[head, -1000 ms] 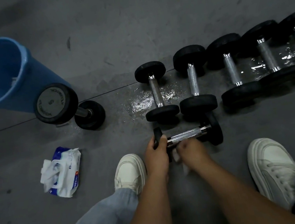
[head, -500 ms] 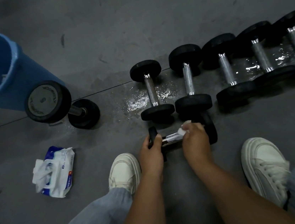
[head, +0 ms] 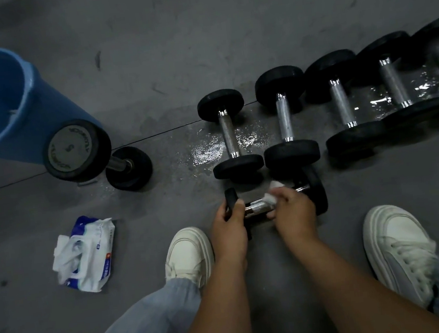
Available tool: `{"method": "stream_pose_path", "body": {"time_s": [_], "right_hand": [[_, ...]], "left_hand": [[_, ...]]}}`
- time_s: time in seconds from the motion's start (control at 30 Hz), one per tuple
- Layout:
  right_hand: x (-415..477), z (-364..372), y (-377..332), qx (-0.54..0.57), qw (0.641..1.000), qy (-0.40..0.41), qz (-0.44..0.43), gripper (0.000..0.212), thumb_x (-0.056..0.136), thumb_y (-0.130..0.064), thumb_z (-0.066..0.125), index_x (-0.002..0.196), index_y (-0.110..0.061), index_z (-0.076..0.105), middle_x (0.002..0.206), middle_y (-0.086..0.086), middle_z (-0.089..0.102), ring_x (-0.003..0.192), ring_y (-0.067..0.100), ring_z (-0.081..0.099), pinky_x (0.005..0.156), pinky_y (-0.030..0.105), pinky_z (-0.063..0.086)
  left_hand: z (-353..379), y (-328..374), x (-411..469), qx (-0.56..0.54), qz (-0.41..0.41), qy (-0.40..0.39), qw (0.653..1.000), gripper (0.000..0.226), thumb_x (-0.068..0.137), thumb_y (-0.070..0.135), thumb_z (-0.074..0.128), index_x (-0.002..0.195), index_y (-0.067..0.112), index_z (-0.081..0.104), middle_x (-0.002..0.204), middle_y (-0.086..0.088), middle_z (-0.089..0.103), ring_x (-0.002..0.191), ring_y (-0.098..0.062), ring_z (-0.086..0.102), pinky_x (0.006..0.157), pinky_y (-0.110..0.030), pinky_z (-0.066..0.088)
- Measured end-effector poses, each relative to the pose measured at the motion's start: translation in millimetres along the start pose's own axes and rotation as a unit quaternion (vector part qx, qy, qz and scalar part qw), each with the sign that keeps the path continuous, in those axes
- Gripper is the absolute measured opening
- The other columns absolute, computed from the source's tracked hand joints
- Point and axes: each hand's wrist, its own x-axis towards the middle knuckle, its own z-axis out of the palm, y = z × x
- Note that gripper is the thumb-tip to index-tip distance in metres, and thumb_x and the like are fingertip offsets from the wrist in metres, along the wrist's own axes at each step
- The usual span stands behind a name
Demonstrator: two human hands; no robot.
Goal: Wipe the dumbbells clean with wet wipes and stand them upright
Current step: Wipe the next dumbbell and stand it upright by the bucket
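A small black dumbbell (head: 256,206) with a chrome handle lies crosswise on the floor between my shoes. My left hand (head: 230,220) grips its left weight head. My right hand (head: 292,210) pinches a white wet wipe (head: 271,194) against the handle. Behind it, several black dumbbells (head: 229,134) lie side by side in a row running to the right. One more dumbbell (head: 78,150) stands upright at the left, beside the bucket. The wet wipe pack (head: 85,254) lies open on the floor to the left.
A blue bucket (head: 28,106) stands at the far left. The grey floor is wet under the row of dumbbells (head: 205,151). My white shoes (head: 187,253) (head: 397,249) frame the held dumbbell on either side.
My right hand moved with the wipe from the handle's near left part toward the right end, then back a little along the handle. My left hand kept its grip.
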Motion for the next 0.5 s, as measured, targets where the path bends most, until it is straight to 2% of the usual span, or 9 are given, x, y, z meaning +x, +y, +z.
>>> {"method": "stream_pose_path", "body": {"time_s": [0.1,0.17,0.23,0.27,0.33,0.37,0.4,0.47,0.5], "right_hand": [[3.1,-1.9,-7.3,-0.019,0.994,-0.108,-0.001,0.031,0.09,0.004,0.044,0.093,-0.009,0.072,0.067,0.004,0.064,0.041,0.0,0.056,0.043,0.015,0.043],[12.4,-4.5,-11.8,-0.025,0.998,-0.053,-0.013,0.031,0.088,0.002,0.046,0.092,-0.011,0.073,0.069,0.0,0.066,0.054,0.008,0.062,0.052,0.019,0.047],[17.0,-6.6,-12.9,-0.04,0.999,-0.014,0.002,0.029,0.085,0.001,0.049,0.092,-0.013,0.073,0.087,-0.004,0.068,0.065,0.014,0.063,0.059,0.02,0.047],[16.3,-4.0,-15.1,-0.037,0.998,-0.047,0.017,0.029,0.086,0.003,0.049,0.093,-0.012,0.073,0.089,-0.004,0.067,0.06,0.013,0.062,0.054,0.018,0.047],[13.4,2.5,-21.1,-0.029,0.989,-0.14,0.023,0.028,0.089,0.004,0.046,0.093,-0.008,0.071,0.073,-0.003,0.065,0.044,0.008,0.058,0.042,0.017,0.043],[12.3,2.5,-26.4,-0.025,0.988,-0.149,0.015,0.029,0.089,0.003,0.044,0.092,-0.008,0.071,0.066,-0.002,0.064,0.044,0.007,0.058,0.044,0.018,0.045],[14.8,3.0,-27.7,-0.018,0.992,-0.128,0.002,0.029,0.089,0.002,0.044,0.092,-0.01,0.071,0.068,0.0,0.066,0.052,0.01,0.063,0.051,0.021,0.049],[21.3,-1.0,-19.9,-0.083,0.996,-0.032,-0.029,0.028,0.087,0.0,0.047,0.099,-0.011,0.069,0.094,0.007,0.068,0.082,0.022,0.067,0.073,0.027,0.051],[20.3,-0.3,-15.5,-0.137,0.99,-0.028,-0.038,0.027,0.086,-0.001,0.048,0.103,-0.009,0.068,0.107,0.01,0.065,0.094,0.026,0.065,0.082,0.03,0.05]], "left_hand": [[0.9,0.8,0.1,0.008,0.004,0.003,1.0,0.026,0.093,0.036,0.064,0.116,0.025,0.069,0.103,0.003,0.074,0.095,-0.013,0.07,0.086,-0.033,0.052],[0.7,1.6,0.9,0.0,-0.001,0.002,1.0,0.029,0.092,0.035,0.065,0.119,0.025,0.068,0.105,0.002,0.074,0.096,-0.013,0.07,0.087,-0.033,0.053],[0.9,2.0,0.3,-0.006,-0.002,0.002,1.0,0.029,0.093,0.034,0.065,0.12,0.024,0.068,0.105,0.003,0.074,0.097,-0.012,0.07,0.088,-0.033,0.054],[0.6,1.4,0.5,-0.001,0.0,0.002,1.0,0.028,0.093,0.034,0.065,0.12,0.025,0.068,0.104,0.003,0.074,0.098,-0.013,0.07,0.088,-0.034,0.054],[-0.2,1.3,0.4,0.006,0.006,-0.001,1.0,0.026,0.093,0.034,0.064,0.117,0.025,0.069,0.102,0.003,0.075,0.099,-0.015,0.07,0.089,-0.036,0.053],[-0.4,2.2,0.6,0.007,0.008,-0.006,1.0,0.027,0.093,0.035,0.064,0.117,0.026,0.069,0.103,0.003,0.075,0.099,-0.015,0.07,0.09,-0.036,0.053],[-0.8,2.6,0.9,0.007,0.006,-0.009,1.0,0.028,0.092,0.036,0.064,0.118,0.026,0.068,0.105,0.002,0.074,0.1,-0.015,0.069,0.09,-0.036,0.053],[-0.8,2.6,0.7,0.003,-0.001,-0.009,1.0,0.03,0.092,0.036,0.065,0.12,0.025,0.068,0.107,0.002,0.074,0.098,-0.013,0.07,0.088,-0.034,0.054],[-0.5,3.1,-0.4,0.001,-0.002,-0.009,1.0,0.029,0.093,0.035,0.065,0.12,0.024,0.068,0.106,0.002,0.074,0.097,-0.012,0.07,0.088,-0.034,0.055]]}}
